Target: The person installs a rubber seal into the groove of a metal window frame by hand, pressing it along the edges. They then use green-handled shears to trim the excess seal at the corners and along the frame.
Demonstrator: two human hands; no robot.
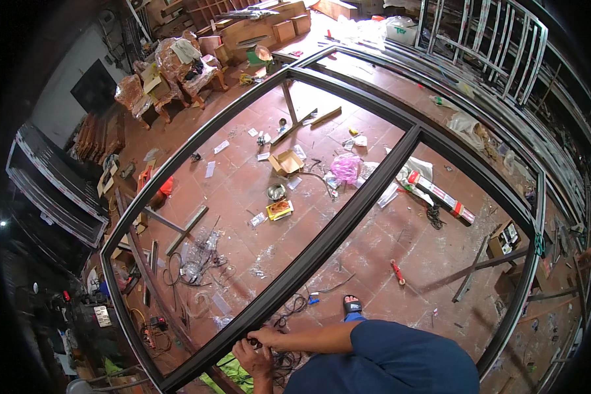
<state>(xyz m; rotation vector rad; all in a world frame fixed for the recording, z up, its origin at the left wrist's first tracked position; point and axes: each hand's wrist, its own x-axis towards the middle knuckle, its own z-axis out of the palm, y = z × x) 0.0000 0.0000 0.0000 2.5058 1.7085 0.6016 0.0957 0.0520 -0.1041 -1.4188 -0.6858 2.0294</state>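
A large dark brown metal frame (pixel 338 243) with a long crossbar stretches in front of me, raised above the tiled floor. Both of my hands are together at the near end of that crossbar, against its side. My left hand (pixel 251 358) has its fingers curled in a pinch. Just beyond it, my right hand (pixel 266 337) reaches across with bent fingers closed at the same spot. Something small and dark shows between the fingertips, too small and covered to name. Below the hands lie a bright green cloth (pixel 233 369) and black cables (pixel 287 361).
On the floor are an open cardboard box (pixel 286 161), a metal bowl (pixel 276 192), a pink plastic bag (pixel 345 168), a long red-and-white carton (pixel 442 197) and a red tool (pixel 397 272). Wrapped chairs (pixel 189 65) stand far left; metal profiles (pixel 538 157) line the right.
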